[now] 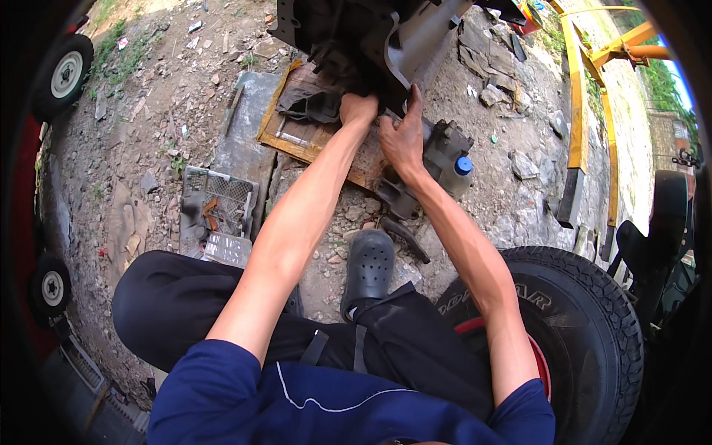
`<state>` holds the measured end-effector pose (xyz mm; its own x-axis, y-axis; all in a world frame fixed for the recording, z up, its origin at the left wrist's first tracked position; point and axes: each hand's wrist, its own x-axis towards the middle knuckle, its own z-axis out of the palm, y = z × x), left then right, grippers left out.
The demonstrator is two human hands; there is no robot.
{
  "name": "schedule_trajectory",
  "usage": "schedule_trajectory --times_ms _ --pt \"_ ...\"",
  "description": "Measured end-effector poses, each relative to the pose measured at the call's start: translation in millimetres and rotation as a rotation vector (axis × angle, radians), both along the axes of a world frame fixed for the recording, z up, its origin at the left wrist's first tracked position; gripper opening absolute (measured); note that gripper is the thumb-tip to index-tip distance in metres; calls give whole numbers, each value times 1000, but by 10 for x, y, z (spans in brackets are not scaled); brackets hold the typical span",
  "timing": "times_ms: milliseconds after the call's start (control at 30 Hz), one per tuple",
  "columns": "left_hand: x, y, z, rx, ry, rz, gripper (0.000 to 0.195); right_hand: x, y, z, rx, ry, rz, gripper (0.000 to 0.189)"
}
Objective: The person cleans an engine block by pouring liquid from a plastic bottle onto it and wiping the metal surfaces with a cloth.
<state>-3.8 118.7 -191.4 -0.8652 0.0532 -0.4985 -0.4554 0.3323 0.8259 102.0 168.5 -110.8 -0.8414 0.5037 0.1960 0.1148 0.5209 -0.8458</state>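
Overhead in the view hangs a dark metal vehicle part with a curved sheet-metal flange. My left hand is curled at its shadowed lower edge, and whatever its fingers hold is hidden. Against the flange's lower end, my right hand has its index finger stretched upward and its thumb apart; the other fingers are not clear. Below the hands lies a wooden board with a yellow edge, bearing a dark crumpled cloth-like piece. Grimy metal castings sit by my right wrist, beside a bottle with a blue cap.
A large tyre on a red rim stands close at my right. Left of my arms is a plastic crate with small parts. A yellow steel frame rises at right. Rubble covers the ground; a wheeled red vehicle stands far left.
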Motion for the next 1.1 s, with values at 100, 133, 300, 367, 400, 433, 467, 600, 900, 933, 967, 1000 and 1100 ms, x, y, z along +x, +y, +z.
schedule_trajectory --times_ms 100,133,300,367,400,433,467,600,900,933,967,1000,1100 --pt "70 -67 -31 22 -3 -119 51 44 9 -56 -32 -57 -23 78" --pt "130 -103 9 38 12 -176 49 75 -3 -37 -61 -84 -41 78" --pt "334 -156 642 -153 124 -273 49 192 29 -28 -144 -122 -77 74" --pt "340 -178 701 -202 186 -266 48 188 -23 45 -210 -167 -87 72" --pt "320 -152 697 -180 220 -264 48 191 -9 5 -193 -135 -88 71" --pt "298 -116 636 -159 251 -262 47 198 8 -80 -178 -106 -89 70" --pt "239 -79 582 -161 219 -267 46 214 34 -159 -162 -77 -89 69" --pt "87 -40 441 -269 144 -280 43 230 32 -228 -233 -50 -70 67" --pt "276 -367 637 -482 90 -548 41 224 13 -160 -225 -45 -158 54" --pt "307 -416 600 -473 111 -569 42 227 40 -198 -219 -35 -151 50" --pt "345 -448 564 -464 133 -592 42 242 69 -238 -213 -26 -146 48" --pt "367 -488 736 -462 115 -633 43 255 75 -227 -263 -87 -139 47" --pt "442 -530 727 -402 123 -982 44 180 -12 18 -416 -209 -74 50"
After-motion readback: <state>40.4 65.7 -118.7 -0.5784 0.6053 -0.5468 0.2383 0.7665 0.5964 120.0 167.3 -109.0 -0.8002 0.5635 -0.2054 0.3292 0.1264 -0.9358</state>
